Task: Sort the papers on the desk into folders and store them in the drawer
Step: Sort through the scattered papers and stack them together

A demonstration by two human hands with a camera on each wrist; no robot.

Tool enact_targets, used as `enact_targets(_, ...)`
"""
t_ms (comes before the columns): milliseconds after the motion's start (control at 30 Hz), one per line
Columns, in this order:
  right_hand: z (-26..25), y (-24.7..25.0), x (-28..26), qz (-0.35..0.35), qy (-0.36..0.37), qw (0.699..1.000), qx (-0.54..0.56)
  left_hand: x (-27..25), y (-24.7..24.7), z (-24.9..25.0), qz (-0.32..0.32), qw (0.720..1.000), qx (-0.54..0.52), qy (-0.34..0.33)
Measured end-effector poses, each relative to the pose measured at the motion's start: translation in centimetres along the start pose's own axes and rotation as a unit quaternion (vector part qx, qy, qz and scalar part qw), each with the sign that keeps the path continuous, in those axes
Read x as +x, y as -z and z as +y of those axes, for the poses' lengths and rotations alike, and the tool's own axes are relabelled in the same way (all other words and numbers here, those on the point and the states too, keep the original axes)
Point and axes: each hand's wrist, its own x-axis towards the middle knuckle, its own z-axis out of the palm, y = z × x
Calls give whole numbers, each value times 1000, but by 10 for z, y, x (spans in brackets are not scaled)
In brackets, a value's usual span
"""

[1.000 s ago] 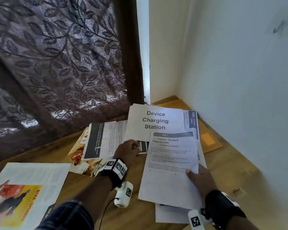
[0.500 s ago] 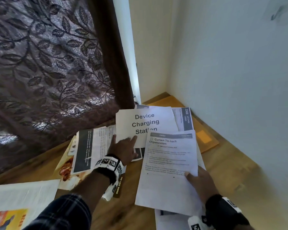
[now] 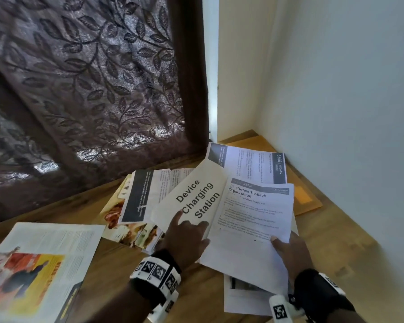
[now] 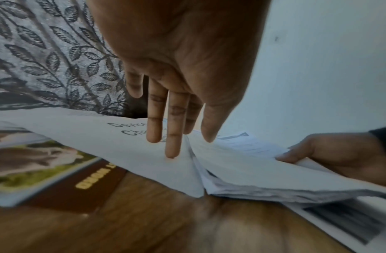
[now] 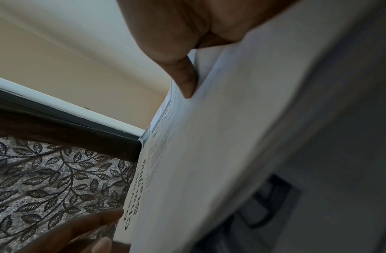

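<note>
My left hand (image 3: 187,236) lies with straight fingers on the white "Device Charging Station" sheet (image 3: 196,199), which sits tilted on the wooden desk (image 3: 336,241). In the left wrist view the fingertips (image 4: 171,150) press that sheet (image 4: 101,137) down. My right hand (image 3: 289,252) pinches the "Curtain Tie-back Organization" sheet (image 3: 254,217), thumb on top, its near edge lifted. The right wrist view shows the thumb (image 5: 184,80) on the paper (image 5: 220,154). A yellow folder (image 3: 307,201) lies under the papers in the corner.
A "3566 Kitchen" sheet (image 3: 250,167), a leaflet with a dark band (image 3: 145,194) and a food magazine (image 3: 117,217) lie among the pile. An open magazine (image 3: 37,264) lies at the left. A leaf-patterned curtain (image 3: 79,89) hangs behind; a white wall (image 3: 348,113) bounds the right.
My left hand went from curled on the leaflet to flat on the "Device Charging Station" sheet, which has turned anticlockwise and slid toward me. The right hand keeps its hold.
</note>
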Motion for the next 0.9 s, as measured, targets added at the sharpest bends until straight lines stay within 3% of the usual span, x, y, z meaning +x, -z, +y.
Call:
enact_targets(267,-1,-2,-1,6,9,1000,-20,47,-3,-55,-10,987,-94,128)
enact_targets(467,0,-4,-2,15,-12,1000,7,95,-6,-78,-32,961,-168,219)
enact_targets(767,2,-5,0,19,-31,999,8,132,7,-82,-69,967,-146,197)
enact_targets(900,2,-5,1,21,-39,999,10,135,9,-83,-24,958,-215,190)
